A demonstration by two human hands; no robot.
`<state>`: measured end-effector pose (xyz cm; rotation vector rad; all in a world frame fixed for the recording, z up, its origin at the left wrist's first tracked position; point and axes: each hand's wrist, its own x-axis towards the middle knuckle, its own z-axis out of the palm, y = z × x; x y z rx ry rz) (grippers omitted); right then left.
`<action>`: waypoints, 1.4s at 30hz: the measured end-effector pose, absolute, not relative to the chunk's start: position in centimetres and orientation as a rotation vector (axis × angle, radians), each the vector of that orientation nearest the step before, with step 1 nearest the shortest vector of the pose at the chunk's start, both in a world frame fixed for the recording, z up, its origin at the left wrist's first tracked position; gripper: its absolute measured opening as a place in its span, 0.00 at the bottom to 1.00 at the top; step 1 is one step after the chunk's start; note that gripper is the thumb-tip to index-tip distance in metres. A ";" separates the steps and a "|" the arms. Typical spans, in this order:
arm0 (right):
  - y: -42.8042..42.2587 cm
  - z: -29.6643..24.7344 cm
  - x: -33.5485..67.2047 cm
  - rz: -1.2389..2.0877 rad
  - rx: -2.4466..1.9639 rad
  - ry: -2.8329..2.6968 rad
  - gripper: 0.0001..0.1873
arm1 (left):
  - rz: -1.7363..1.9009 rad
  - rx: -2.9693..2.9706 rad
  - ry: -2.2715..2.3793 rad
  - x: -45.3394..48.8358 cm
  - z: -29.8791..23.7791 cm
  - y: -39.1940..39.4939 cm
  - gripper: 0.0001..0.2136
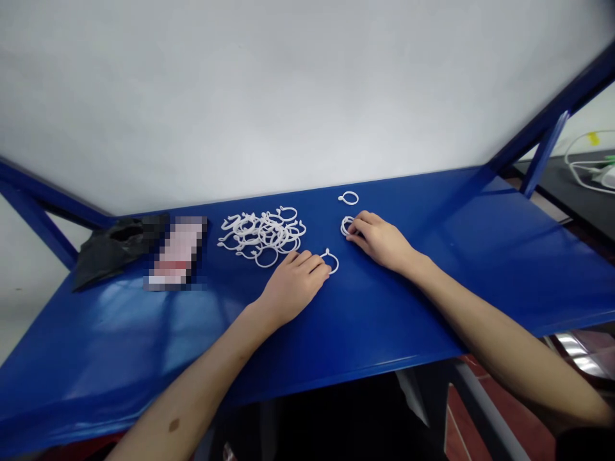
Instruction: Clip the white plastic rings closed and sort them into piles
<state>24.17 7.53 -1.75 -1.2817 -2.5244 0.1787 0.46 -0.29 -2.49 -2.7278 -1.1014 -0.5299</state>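
A tangled pile of white plastic curtain rings [263,235], each with a small eyelet, lies on the blue table. Just right of the pile, my left hand [294,287] rests with its fingers bent and closed at the near side of a single curtain ring [337,264]; part of that ring is hidden behind the fingertips. Farther right, my right hand [382,243] pinches a small stack of curtain rings [344,225] between thumb and fingers, low against the tabletop. Beyond it lies one loose curtain ring [351,198], touched by neither hand.
The blue tabletop [384,333] backs onto a white wall [307,96], with blue braces [545,153] at its ends. On the left are a crumpled black plastic bag [115,246] and a pixelated flat item [177,253]. A dark surface with a white cable [583,176] stands at right.
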 end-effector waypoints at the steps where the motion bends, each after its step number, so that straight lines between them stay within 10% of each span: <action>1: 7.5 -1.7 24.2 0.187 -1.253 -2.528 0.08 | -0.525 -2.730 -1.103 0.5 -2.5 -0.3 0.11; 42: 3.7 -1.1 22.3 0.120 -0.744 -2.785 0.13 | -0.519 -2.508 -1.460 0.2 -2.7 -0.3 0.15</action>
